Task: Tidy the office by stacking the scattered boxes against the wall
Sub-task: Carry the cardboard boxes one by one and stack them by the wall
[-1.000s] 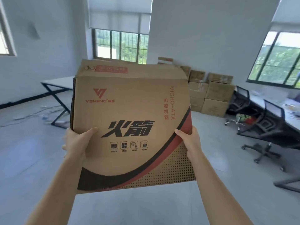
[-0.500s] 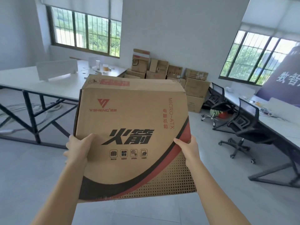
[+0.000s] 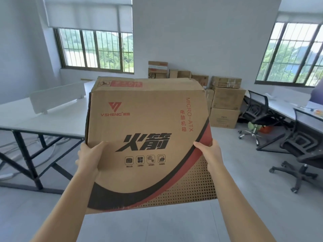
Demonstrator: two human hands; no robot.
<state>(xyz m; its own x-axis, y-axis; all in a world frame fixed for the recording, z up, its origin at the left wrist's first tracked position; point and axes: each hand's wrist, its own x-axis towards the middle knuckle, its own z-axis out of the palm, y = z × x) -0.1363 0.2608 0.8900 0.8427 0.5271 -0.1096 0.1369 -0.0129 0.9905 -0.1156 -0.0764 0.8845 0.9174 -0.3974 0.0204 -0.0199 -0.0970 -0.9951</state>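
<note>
We see a plain white back wall (image 3: 201, 41) between two windows. The left barred window (image 3: 96, 49) has a half-lowered white roller blind (image 3: 83, 16) over it; the right barred window (image 3: 293, 55) reaches the frame edge. Daylight comes through both, and green trees show outside. The smooth grey floor (image 3: 253, 215) looks pale. On the left stands a long white counter (image 3: 43, 119) on black metal legs, with a low white divider panel (image 3: 57, 97) on it. On the right, a near black mesh office chair (image 3: 304, 145) and a far black mesh office chair (image 3: 258, 110) stand beside a second white counter (image 3: 288, 109).
</note>
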